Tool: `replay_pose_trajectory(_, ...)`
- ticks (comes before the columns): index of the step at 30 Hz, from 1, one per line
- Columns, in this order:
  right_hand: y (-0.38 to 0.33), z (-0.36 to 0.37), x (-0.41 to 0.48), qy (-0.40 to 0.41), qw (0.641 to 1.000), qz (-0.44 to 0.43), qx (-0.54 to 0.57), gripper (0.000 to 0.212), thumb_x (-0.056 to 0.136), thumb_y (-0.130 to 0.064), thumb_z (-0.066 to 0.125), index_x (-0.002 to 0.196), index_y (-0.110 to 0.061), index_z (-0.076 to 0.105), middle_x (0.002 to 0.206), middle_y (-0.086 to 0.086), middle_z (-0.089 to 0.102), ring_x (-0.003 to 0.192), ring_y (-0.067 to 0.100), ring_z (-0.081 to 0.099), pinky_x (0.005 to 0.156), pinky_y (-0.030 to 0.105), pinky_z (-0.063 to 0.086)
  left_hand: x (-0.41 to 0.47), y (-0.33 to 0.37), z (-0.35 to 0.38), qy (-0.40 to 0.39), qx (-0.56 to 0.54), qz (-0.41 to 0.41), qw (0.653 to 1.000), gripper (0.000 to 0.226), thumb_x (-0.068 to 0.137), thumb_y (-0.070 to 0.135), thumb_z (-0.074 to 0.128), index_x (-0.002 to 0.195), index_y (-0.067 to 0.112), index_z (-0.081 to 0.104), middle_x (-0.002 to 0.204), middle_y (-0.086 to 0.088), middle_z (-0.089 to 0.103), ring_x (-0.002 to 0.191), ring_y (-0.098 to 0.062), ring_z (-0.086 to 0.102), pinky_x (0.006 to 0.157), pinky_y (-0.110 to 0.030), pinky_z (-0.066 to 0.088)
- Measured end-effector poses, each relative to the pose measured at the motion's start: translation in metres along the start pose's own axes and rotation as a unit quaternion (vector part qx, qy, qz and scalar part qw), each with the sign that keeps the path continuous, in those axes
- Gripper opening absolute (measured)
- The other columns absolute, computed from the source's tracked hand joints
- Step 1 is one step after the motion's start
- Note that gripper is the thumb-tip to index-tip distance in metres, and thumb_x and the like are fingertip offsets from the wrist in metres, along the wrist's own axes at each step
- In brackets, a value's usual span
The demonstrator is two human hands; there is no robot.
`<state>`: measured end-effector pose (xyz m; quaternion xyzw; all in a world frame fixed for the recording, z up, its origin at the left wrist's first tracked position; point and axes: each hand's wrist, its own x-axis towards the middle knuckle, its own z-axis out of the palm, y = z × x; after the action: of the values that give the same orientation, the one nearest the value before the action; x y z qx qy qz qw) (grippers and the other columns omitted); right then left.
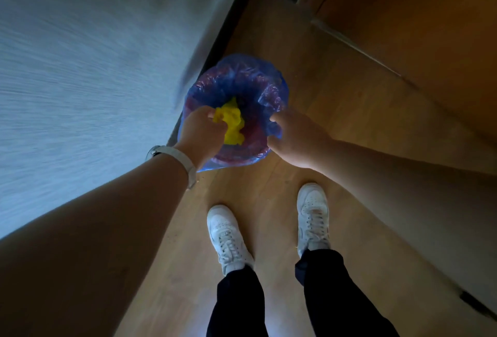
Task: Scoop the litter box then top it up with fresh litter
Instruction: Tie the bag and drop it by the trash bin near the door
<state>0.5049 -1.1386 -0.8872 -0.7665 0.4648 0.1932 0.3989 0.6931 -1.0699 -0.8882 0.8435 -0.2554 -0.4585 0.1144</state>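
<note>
Two hands at a bin (236, 158) by the wall (80, 73): left hand (200, 132) pinching yellow wad (232, 124), right hand (293, 139) gripping blue liner (250, 78).

A crumpled yellow plastic bag (231, 124), pinched by the left hand (201, 132), hangs over the open round bin (236, 158), whose translucent blue plastic liner (242, 75) the right hand (295, 140) grips at the rim

A warm brown wood-laminate floor (269, 188) runs from near to far, bounded on the left by a dark skirting board (228, 27) under a pale wall and on the right by a brown wooden panel (403, 27). A round bin lined with a crinkled blue plastic liner (242, 78) stands on it at the far left, just beside the skirting. Nearer, two white lace-up sneakers (228, 237) are planted on the boards, well apart from each other, the right one (313, 215) set slightly farther.
</note>
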Motion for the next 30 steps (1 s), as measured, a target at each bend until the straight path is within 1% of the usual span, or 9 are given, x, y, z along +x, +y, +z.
replay_pose_trajectory(3, 0.0, -0.011, -0.005, 0.008, 0.998, -0.024, -0.059, 0.048, 0.092, -0.041, 0.049, 0.134, -0.018, 0.043, 0.128, 0.004, 0.051, 0.113, 0.025, 0.051, 0.088, 0.039, 0.047, -0.009, -0.002, -0.002, 0.007, -0.016, 0.002, 1.0, 0.035, 0.086, 0.018, 0.06, 0.12, 0.013, 0.058, 0.113, 0.0, 0.065, 0.102, -0.019, 0.059, 0.082, -0.029, 0.042)
replay_pose_trajectory(5, -0.003, -0.019, -0.009, 0.015, 0.996, -0.038, -0.085, 0.047, 0.092, -0.043, 0.047, 0.132, -0.017, 0.044, 0.126, 0.004, 0.051, 0.113, 0.026, 0.05, 0.086, 0.037, 0.045, -0.023, -0.001, -0.007, 0.008, 0.016, 0.037, 0.999, 0.043, 0.086, 0.021, 0.062, 0.127, 0.016, 0.053, 0.117, 0.002, 0.06, 0.105, -0.016, 0.056, 0.084, -0.028, 0.039)
replay_pose_trajectory(8, -0.013, -0.031, -0.021, 0.033, 0.993, -0.052, -0.105, 0.045, 0.092, -0.044, 0.047, 0.128, -0.017, 0.046, 0.125, 0.005, 0.052, 0.112, 0.027, 0.05, 0.082, 0.035, 0.043, -0.048, 0.003, -0.02, 0.008, 0.054, 0.062, 0.997, 0.051, 0.089, 0.019, 0.062, 0.137, 0.017, 0.045, 0.13, -0.004, 0.053, 0.114, -0.02, 0.052, 0.082, -0.024, 0.033)
replay_pose_trajectory(10, -0.023, -0.04, -0.035, 0.034, 0.993, -0.046, -0.104, 0.046, 0.092, -0.043, 0.047, 0.129, -0.016, 0.047, 0.128, 0.005, 0.051, 0.114, 0.027, 0.05, 0.085, 0.037, 0.045, -0.068, 0.007, -0.032, 0.01, 0.078, 0.08, 0.994, 0.049, 0.09, 0.019, 0.061, 0.137, 0.016, 0.047, 0.135, -0.008, 0.052, 0.118, -0.025, 0.052, 0.082, -0.026, 0.034)
replay_pose_trajectory(13, -0.04, -0.059, -0.065, 0.04, 0.993, -0.038, -0.1, 0.044, 0.09, -0.042, 0.048, 0.127, -0.018, 0.048, 0.127, 0.003, 0.05, 0.112, 0.028, 0.051, 0.086, 0.04, 0.047, -0.101, 0.014, -0.055, 0.01, 0.108, 0.124, 0.986, 0.045, 0.09, 0.022, 0.062, 0.133, 0.013, 0.052, 0.132, -0.013, 0.056, 0.115, -0.034, 0.055, 0.086, -0.034, 0.041)
replay_pose_trajectory(17, -0.07, -0.094, -0.121, 0.053, 0.99, -0.048, -0.122, 0.038, 0.089, -0.043, 0.05, 0.116, -0.018, 0.052, 0.118, 0.002, 0.052, 0.105, 0.027, 0.054, 0.082, 0.04, 0.048, -0.159, 0.037, -0.098, 0.013, 0.149, 0.132, 0.98, 0.05, 0.084, 0.037, 0.057, 0.131, 0.018, 0.053, 0.131, -0.008, 0.056, 0.115, -0.034, 0.054, 0.089, -0.042, 0.046)
replay_pose_trajectory(22, -0.12, -0.143, -0.21, 0.063, 0.99, -0.032, -0.123, 0.041, 0.09, -0.044, 0.047, 0.123, -0.019, 0.049, 0.123, 0.001, 0.052, 0.113, 0.026, 0.052, 0.085, 0.038, 0.044, -0.245, 0.071, -0.161, 0.023, 0.168, 0.159, 0.973, 0.053, 0.074, 0.049, 0.046, 0.12, 0.025, 0.055, 0.125, 0.0, 0.057, 0.111, -0.031, 0.054, 0.086, -0.042, 0.047)
replay_pose_trajectory(28, -0.181, -0.2, -0.323, 0.101, 0.984, -0.02, -0.147, 0.048, 0.094, -0.044, 0.045, 0.135, -0.019, 0.044, 0.133, 0.003, 0.049, 0.121, 0.025, 0.047, 0.093, 0.038, 0.042, -0.342, 0.09, -0.232, 0.054, 0.228, 0.207, 0.95, 0.086, 0.066, 0.061, 0.025, 0.135, 0.02, 0.054, 0.136, -0.006, 0.054, 0.126, -0.032, 0.049, 0.098, -0.043, 0.042)
replay_pose_trajectory(30, -0.2, -0.212, -0.357, 0.119, 0.98, -0.021, -0.158, 0.049, 0.093, -0.045, 0.045, 0.135, -0.02, 0.044, 0.132, 0.003, 0.05, 0.12, 0.025, 0.048, 0.092, 0.037, 0.042, -0.373, 0.095, -0.254, 0.071, 0.234, 0.222, 0.944, 0.085, 0.067, 0.063, 0.025, 0.133, 0.02, 0.056, 0.139, -0.006, 0.053, 0.128, -0.031, 0.048, 0.1, -0.043, 0.041)
